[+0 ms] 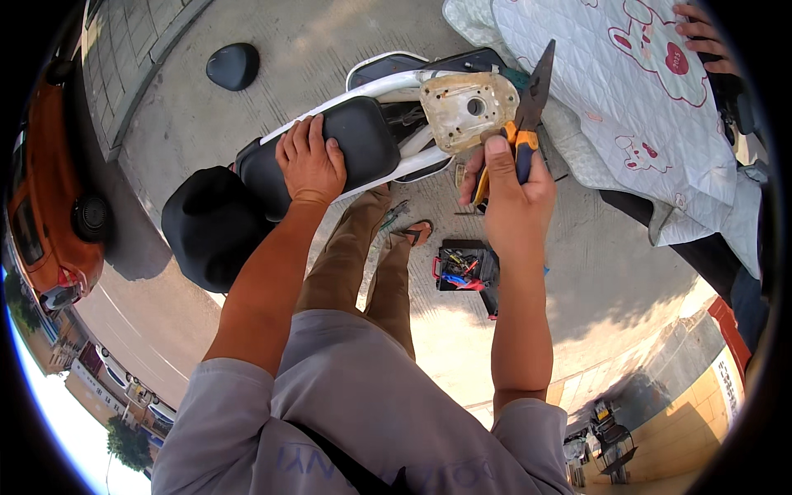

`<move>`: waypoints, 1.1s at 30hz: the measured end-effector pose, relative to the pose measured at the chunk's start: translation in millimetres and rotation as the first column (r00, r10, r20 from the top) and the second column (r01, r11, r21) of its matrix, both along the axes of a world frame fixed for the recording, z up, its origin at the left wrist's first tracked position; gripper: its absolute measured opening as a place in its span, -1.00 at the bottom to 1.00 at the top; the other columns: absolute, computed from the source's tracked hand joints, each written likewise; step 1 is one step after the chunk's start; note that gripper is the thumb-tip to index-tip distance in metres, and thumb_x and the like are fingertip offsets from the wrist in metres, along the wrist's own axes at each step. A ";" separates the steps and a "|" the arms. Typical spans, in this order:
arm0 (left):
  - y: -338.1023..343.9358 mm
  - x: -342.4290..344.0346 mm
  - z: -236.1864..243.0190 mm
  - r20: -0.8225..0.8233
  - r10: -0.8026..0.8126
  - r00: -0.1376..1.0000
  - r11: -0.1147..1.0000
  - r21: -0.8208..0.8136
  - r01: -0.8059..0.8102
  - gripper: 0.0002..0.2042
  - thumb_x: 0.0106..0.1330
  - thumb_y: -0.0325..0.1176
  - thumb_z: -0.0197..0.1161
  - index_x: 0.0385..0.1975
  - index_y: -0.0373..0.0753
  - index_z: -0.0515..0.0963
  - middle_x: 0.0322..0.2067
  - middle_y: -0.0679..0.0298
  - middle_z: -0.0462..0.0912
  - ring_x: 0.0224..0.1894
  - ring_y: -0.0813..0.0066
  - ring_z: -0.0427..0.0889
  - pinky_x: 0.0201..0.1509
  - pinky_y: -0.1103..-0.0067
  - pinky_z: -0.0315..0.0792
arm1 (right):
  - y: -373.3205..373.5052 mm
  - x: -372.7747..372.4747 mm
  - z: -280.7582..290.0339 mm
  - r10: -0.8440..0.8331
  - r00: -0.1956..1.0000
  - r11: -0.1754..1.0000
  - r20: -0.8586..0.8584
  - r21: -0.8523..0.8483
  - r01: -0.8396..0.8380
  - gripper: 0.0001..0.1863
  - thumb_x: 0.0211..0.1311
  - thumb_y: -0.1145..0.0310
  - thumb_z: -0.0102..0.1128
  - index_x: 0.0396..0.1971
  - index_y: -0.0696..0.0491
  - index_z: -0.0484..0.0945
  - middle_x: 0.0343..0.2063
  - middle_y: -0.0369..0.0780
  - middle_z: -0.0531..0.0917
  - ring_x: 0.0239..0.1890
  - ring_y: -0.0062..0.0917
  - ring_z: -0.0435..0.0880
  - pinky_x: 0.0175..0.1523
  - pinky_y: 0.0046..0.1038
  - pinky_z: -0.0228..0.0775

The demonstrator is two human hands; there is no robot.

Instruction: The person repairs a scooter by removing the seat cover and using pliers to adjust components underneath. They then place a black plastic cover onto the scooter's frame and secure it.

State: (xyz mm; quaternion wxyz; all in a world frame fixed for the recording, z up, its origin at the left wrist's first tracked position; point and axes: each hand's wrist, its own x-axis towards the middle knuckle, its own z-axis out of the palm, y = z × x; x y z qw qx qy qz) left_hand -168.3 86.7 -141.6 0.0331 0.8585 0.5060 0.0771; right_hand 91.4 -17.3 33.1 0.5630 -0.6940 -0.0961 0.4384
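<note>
My left hand [311,162] lies on the black padded seat [363,142] of a scooter, its fingers stretched out. In my right hand [521,188] are long-nose pliers [535,95] with orange and dark handles, jaws pointing up and away from me. They are raised beside a worn, off-white plate [450,111] with a round hole and several small holes. The plate sits over the white frame tubes [388,86] of the scooter, past the seat's right end. I cannot tell whether the pliers touch it.
An open toolbox [464,266] with several hand tools stands on the concrete right of my sandalled foot [419,232]. A white quilted cover [594,91] drapes the scooter's front; another person's hand [705,37] is beside it. A black box [210,227], a loose dark piece [233,66] and an orange car [62,177] are leftward.
</note>
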 end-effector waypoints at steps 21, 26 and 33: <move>-1.5 2.0 0.9 0.013 -0.019 1.000 1.000 0.002 0.019 -0.50 0.47 -0.16 0.05 0.36 -0.19 0.42 0.31 0.10 0.49 0.43 0.06 0.34 0.55 0.08 0.00 | 0.0 -24.2 -3.7 0.163 0.918 0.930 -0.362 -0.255 -0.265 -0.70 0.56 0.23 0.19 -0.32 0.17 0.54 -0.53 -0.26 0.62 -0.59 -0.60 0.58 -0.52 -0.48 0.43; 4.7 4.3 -0.1 -0.018 -0.012 1.000 1.000 0.013 0.012 -0.49 0.47 -0.16 0.05 0.36 -0.19 0.42 0.30 0.10 0.49 0.44 0.06 0.33 0.55 0.09 0.02 | 2.0 -33.4 -36.8 0.084 0.932 0.942 -0.352 -0.277 -0.190 -0.72 0.53 0.26 0.23 -0.30 0.19 0.55 -0.55 -0.27 0.61 -0.61 -0.60 0.58 -0.53 -0.46 0.45; 2.1 2.2 4.0 0.014 -0.017 1.000 1.000 -0.001 0.017 -0.49 0.46 -0.16 0.05 0.36 -0.19 0.43 0.31 0.10 0.49 0.43 0.07 0.33 0.56 0.10 0.00 | -1.4 -33.8 -55.0 0.148 0.870 0.903 -0.470 -0.295 -0.312 -0.71 0.56 0.22 0.22 -0.29 0.15 0.56 -0.53 -0.29 0.60 -0.60 -0.60 0.56 -0.50 -0.46 0.42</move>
